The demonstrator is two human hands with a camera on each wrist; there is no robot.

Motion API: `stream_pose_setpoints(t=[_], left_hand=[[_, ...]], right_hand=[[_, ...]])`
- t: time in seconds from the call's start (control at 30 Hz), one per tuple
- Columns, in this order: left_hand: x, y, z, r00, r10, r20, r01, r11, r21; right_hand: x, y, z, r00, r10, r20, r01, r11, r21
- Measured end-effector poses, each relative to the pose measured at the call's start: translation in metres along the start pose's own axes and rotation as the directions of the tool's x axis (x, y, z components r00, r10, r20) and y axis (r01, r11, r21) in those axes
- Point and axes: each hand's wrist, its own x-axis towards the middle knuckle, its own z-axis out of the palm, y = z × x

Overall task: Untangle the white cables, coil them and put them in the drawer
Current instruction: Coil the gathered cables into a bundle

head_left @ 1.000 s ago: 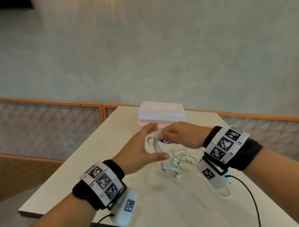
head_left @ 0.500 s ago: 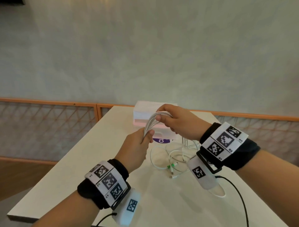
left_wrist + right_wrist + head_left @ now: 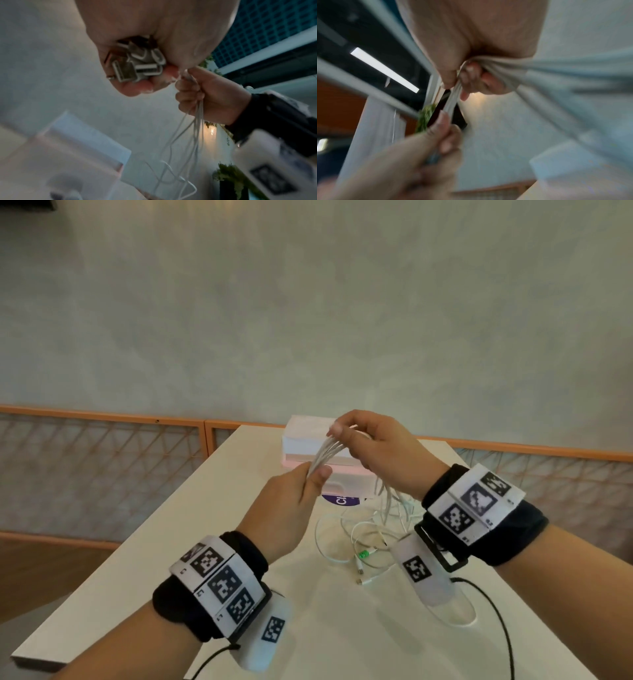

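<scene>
A bundle of white cables (image 3: 325,453) runs between both hands above the white table (image 3: 191,529). My left hand (image 3: 291,505) grips one end of the bundle in a fist; the left wrist view shows several USB plugs (image 3: 137,65) clustered in its palm. My right hand (image 3: 373,450) grips the bundle higher up, with the strands passing through its curled fingers (image 3: 471,77). The loose ends (image 3: 363,542) hang down and lie tangled on the table, one with a green plug (image 3: 364,554). A small white and pink drawer unit (image 3: 308,446) stands behind the hands.
A purple round sticker (image 3: 340,500) lies in front of the drawer unit. An orange-framed mesh railing (image 3: 102,460) runs behind the table. Black wrist-camera leads (image 3: 493,611) trail across the near table. The table's left edge (image 3: 113,563) drops to a wooden floor.
Both hands have taken hold of the cable bundle and lifted it off the table. The right hand has risen further in the last half second, stretching the bundle between the hands.
</scene>
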Motion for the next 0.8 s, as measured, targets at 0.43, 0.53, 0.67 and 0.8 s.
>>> stream_pose_setpoints(t=[0.43,0.53,0.67,0.8], left_hand=[[-0.007,-0.001,-0.001,0.997,0.021,0.068,-0.026,0.997,0.066],[-0.011,0.002,0.011,0.999,0.02,0.039,-0.018,0.999,-0.045],[-0.01,0.006,0.021,0.995,-0.007,-0.098,0.012,0.999,0.05],[-0.008,0.01,0.03,0.994,0.028,-0.108,-0.025,0.999,0.035]], right_hand=[[-0.005,0.0,0.002,0.989,0.139,-0.045,-0.118,0.943,0.311],[-0.004,-0.006,0.012,0.969,0.213,-0.123,-0.112,0.826,0.552],[-0.004,-0.013,0.014,0.96,0.26,-0.104,-0.085,0.624,0.777],[-0.005,-0.015,0.02,0.967,0.231,-0.103,-0.027,0.5,0.866]])
